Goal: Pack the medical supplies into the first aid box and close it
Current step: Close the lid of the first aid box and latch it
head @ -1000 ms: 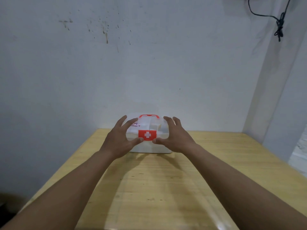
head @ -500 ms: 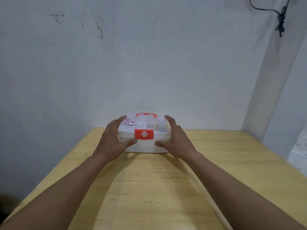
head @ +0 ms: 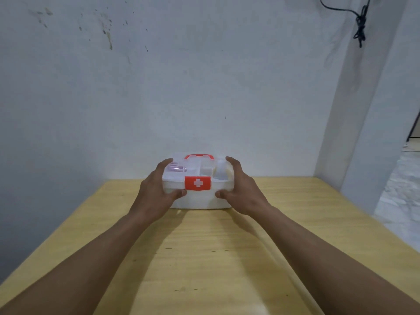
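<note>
A white first aid box [head: 197, 200] stands on the far part of the wooden table [head: 204, 258], its clear lid down. A red latch with a white cross [head: 197, 183] sits at its front, and a red handle [head: 199, 156] lies on top. Through the lid I see a purple item [head: 176, 170] at the left and pale supplies at the right. My left hand [head: 156, 192] clasps the box's left end, thumb on the front, fingers over the lid. My right hand [head: 241, 189] clasps the right end the same way.
A stained white wall rises just behind the box. A black cable [head: 359, 21] hangs at the upper right beside a wall corner. The table's right edge drops to a pale floor [head: 400, 201].
Both hands slid apart from the lid's top near the latch to the box's two ends. The box stays in place on the table.
</note>
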Demonstrator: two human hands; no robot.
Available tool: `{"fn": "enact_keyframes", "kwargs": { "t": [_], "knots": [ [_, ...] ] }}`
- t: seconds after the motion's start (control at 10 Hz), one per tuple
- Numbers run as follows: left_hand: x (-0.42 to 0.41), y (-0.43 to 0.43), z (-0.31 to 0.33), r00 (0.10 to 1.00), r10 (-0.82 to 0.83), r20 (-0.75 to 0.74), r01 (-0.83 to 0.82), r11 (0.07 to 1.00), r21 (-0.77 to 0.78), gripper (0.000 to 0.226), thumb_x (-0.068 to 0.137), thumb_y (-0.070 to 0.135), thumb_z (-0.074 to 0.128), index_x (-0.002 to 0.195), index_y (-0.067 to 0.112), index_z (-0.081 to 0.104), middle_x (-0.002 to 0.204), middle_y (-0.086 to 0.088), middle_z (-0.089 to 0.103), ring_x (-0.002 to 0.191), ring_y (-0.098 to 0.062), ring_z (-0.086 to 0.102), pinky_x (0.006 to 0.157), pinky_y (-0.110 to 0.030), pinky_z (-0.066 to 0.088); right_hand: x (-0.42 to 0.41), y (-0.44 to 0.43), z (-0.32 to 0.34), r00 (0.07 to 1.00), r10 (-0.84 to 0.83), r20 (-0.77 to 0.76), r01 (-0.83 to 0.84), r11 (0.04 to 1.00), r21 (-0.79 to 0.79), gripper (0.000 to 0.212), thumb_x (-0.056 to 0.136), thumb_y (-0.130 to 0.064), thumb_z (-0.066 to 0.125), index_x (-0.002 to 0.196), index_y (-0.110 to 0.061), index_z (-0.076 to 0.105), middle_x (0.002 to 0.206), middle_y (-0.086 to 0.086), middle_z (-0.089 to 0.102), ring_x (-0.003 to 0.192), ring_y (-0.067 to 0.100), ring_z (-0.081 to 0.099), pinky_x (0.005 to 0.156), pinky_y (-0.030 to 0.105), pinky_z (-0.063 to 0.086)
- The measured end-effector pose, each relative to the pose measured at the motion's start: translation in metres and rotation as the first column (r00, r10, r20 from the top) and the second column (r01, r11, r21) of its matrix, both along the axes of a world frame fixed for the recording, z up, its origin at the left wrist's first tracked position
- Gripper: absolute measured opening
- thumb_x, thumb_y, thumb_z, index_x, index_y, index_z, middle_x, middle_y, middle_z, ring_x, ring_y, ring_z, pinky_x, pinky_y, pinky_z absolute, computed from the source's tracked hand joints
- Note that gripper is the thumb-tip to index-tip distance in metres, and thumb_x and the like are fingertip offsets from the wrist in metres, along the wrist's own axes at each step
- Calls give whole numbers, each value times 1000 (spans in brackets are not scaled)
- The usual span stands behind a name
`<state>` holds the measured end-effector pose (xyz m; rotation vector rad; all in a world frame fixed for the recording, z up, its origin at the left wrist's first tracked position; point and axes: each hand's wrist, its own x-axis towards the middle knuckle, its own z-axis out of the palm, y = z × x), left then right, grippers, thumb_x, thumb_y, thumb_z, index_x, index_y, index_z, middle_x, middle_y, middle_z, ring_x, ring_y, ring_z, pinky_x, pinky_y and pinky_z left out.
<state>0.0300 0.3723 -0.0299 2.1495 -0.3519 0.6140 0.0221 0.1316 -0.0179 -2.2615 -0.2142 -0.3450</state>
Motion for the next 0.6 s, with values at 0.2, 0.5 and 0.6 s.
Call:
{"fn": "enact_keyframes", "kwargs": {
  "t": [0.2,0.5,0.6],
  "knots": [
    [21,-35,-3,1000,-27,-4,27,999,-17,87,72,30,85,142,40,34,134,5,53,114,-18,53,94,-42,52,9,-31,6,997,-72,15,72,996,-54,96,81,-21,79,151,-42,17,121,5,48,101,19,50,81,29,44],
    [38,-70,-2,1000,-13,-5,13,999,31,90,76,29,81,148,32,27,144,0,45,127,-22,45,102,-42,45,24,-54,16,993,-122,-10,119,980,-157,93,84,-23,76,152,-38,15,130,9,44,99,23,52,80,32,45],
    [40,-74,-1,1000,-19,-22,20,999,37,93,77,28,81,150,33,22,148,-1,40,131,-23,42,103,-42,43,25,-55,20,990,-138,-16,132,968,-211,96,83,-24,77,153,-37,12,132,11,46,111,30,57,86,39,50]
  ]
}}
